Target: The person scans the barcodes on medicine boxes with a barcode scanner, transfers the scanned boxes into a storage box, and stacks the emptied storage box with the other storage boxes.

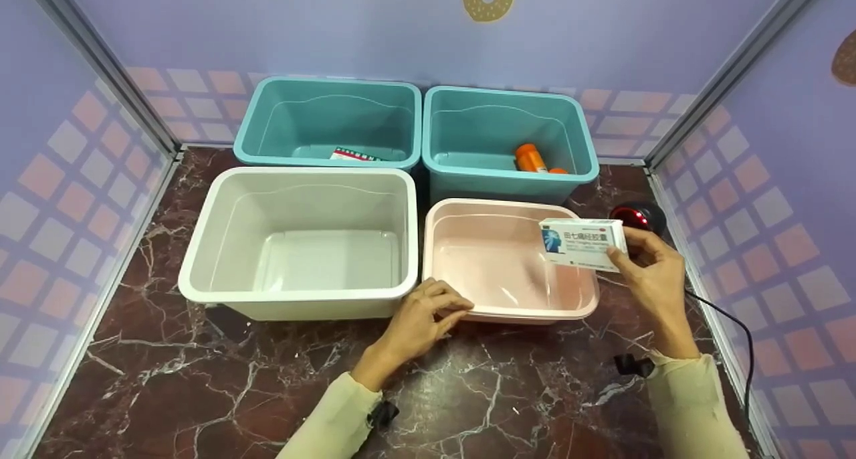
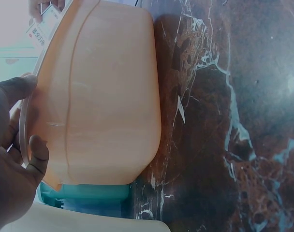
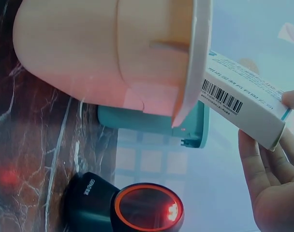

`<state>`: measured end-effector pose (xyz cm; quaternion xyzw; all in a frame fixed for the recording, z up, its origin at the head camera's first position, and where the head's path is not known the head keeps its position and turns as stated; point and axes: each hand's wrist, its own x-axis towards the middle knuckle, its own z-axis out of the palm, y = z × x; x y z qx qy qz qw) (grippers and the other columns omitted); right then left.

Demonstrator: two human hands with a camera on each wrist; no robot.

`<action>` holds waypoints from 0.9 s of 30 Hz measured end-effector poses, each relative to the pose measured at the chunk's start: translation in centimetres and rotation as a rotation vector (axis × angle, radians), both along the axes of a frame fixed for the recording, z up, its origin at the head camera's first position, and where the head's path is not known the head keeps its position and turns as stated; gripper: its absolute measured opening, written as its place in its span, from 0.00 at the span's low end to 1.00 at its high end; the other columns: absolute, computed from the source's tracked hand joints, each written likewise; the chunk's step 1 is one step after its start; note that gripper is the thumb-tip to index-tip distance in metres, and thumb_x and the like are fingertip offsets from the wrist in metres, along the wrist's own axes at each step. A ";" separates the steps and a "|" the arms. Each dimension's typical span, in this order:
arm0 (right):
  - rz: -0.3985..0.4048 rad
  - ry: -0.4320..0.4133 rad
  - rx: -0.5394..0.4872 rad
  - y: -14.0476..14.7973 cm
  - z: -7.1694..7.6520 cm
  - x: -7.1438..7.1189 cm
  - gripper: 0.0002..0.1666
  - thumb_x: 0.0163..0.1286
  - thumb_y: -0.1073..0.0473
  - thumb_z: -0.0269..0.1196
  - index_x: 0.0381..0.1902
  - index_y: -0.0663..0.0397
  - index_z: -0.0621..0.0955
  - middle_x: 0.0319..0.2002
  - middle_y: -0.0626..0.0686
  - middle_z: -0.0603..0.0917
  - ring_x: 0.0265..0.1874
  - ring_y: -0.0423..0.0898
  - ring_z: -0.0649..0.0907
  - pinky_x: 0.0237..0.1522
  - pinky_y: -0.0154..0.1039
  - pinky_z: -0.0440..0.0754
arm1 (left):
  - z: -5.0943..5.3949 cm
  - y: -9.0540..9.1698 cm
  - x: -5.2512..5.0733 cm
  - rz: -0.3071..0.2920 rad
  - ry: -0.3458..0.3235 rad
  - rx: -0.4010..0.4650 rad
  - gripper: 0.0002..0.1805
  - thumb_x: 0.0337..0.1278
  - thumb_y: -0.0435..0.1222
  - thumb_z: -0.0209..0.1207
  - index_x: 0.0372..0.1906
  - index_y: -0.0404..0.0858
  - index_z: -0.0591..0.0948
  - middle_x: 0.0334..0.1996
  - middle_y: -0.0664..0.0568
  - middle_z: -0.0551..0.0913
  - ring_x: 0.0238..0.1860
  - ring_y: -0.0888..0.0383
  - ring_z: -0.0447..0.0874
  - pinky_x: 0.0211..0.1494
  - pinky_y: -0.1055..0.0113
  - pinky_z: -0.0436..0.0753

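In the head view my right hand pinches a white medicine box between thumb and fingers, over the right side of the pink bin. The box's printed front faces up toward the head camera. A barcode shows along one narrow side of the medicine box in the right wrist view. My left hand grips the front left rim of the pink bin. From the left wrist, thumb and fingers of the left hand lie around that rim.
A black scanner with a red light stands right of the pink bin, its cable trailing along the right wall. Left is a large white bin. Behind, one teal bin holds a flat box; another holds orange bottles.
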<state>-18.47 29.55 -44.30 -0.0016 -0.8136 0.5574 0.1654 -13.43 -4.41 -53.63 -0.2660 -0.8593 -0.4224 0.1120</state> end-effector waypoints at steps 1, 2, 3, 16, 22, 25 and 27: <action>-0.010 -0.008 -0.001 0.3 -0.2 -0.1 0.20 0.58 0.74 0.68 0.50 0.71 0.83 0.35 0.34 0.87 0.31 0.33 0.86 0.34 0.23 0.83 | 0.0 0.0 0.0 -0.001 0.000 0.001 0.08 0.57 0.37 0.68 0.42 0.47 0.89 0.37 0.59 0.85 0.43 0.59 0.79 0.53 0.66 0.77; -0.020 -0.017 0.001 0.6 -0.4 -0.3 0.20 0.58 0.74 0.68 0.51 0.70 0.83 0.35 0.33 0.87 0.31 0.33 0.86 0.34 0.23 0.83 | 0.0 0.0 0.0 -0.002 0.001 0.002 0.08 0.57 0.36 0.68 0.42 0.47 0.89 0.37 0.59 0.85 0.43 0.59 0.79 0.52 0.66 0.78; -0.028 -0.027 0.000 1.0 -0.7 -0.4 0.20 0.59 0.73 0.68 0.51 0.68 0.83 0.35 0.33 0.86 0.32 0.32 0.86 0.35 0.24 0.83 | 0.0 0.0 0.0 -0.002 0.004 0.003 0.08 0.57 0.36 0.68 0.42 0.47 0.89 0.37 0.59 0.85 0.43 0.59 0.79 0.52 0.65 0.78; -0.090 0.024 -0.070 3.8 -1.3 -1.0 0.20 0.58 0.75 0.68 0.50 0.67 0.84 0.33 0.37 0.88 0.28 0.32 0.85 0.30 0.23 0.82 | 0.0 0.0 0.0 -0.003 0.018 0.004 0.08 0.57 0.37 0.68 0.42 0.48 0.89 0.37 0.60 0.85 0.43 0.59 0.79 0.52 0.66 0.77; -0.108 0.046 -0.137 4.5 -0.7 -0.6 0.19 0.57 0.77 0.67 0.48 0.67 0.84 0.33 0.39 0.89 0.31 0.33 0.86 0.36 0.22 0.83 | -0.1 0.1 -0.1 0.001 0.012 -0.002 0.08 0.57 0.38 0.68 0.42 0.48 0.89 0.37 0.59 0.85 0.43 0.59 0.79 0.52 0.66 0.77; -0.129 0.047 -0.161 4.8 -0.3 -0.4 0.19 0.57 0.77 0.68 0.48 0.66 0.85 0.33 0.42 0.89 0.31 0.35 0.85 0.30 0.22 0.82 | -0.1 0.1 0.0 0.004 0.007 -0.002 0.08 0.57 0.37 0.68 0.42 0.48 0.89 0.37 0.59 0.85 0.43 0.59 0.79 0.52 0.66 0.77; -0.146 0.045 -0.173 5.0 -0.2 -0.2 0.19 0.57 0.76 0.68 0.47 0.65 0.85 0.33 0.43 0.89 0.31 0.36 0.85 0.29 0.22 0.81 | -0.1 0.1 0.0 0.005 0.004 -0.002 0.08 0.57 0.37 0.68 0.42 0.48 0.89 0.37 0.59 0.85 0.44 0.59 0.79 0.53 0.65 0.77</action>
